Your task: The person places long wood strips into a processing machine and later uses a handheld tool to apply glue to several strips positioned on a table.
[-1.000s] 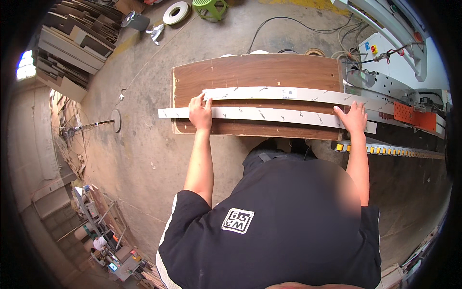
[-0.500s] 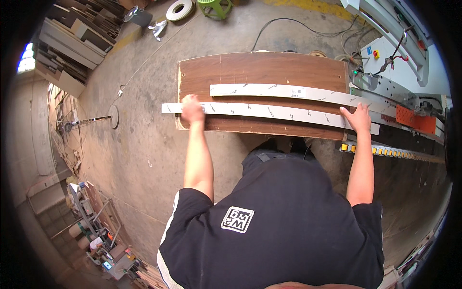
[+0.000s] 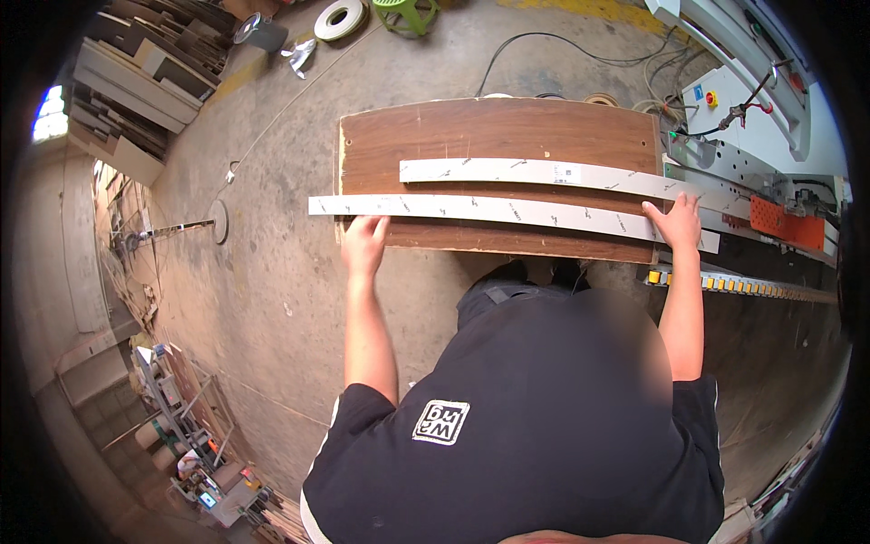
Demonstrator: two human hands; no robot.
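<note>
Two long, narrow white strips with small dark print lie across a brown wood-grain board. The near strip sticks out past the board's left and right ends. The far strip runs roughly parallel, its right end reaching toward the machine. My left hand is at the near strip's close edge near its left end, fingers slightly apart; whether the fingertips go under it I cannot tell. Near the right end, my right hand lies spread over the near strip, thumb to the left, fingertips close to the far strip.
At the right stands a machine with an orange perforated plate and a row of yellow rollers. A black cable crosses the floor beyond the board. A green stool, a white roll and a dark bucket stand farther off.
My left hand has come back toward me, from on top of the near strip to its close edge. My right hand and both strips keep about the same places on the board.
</note>
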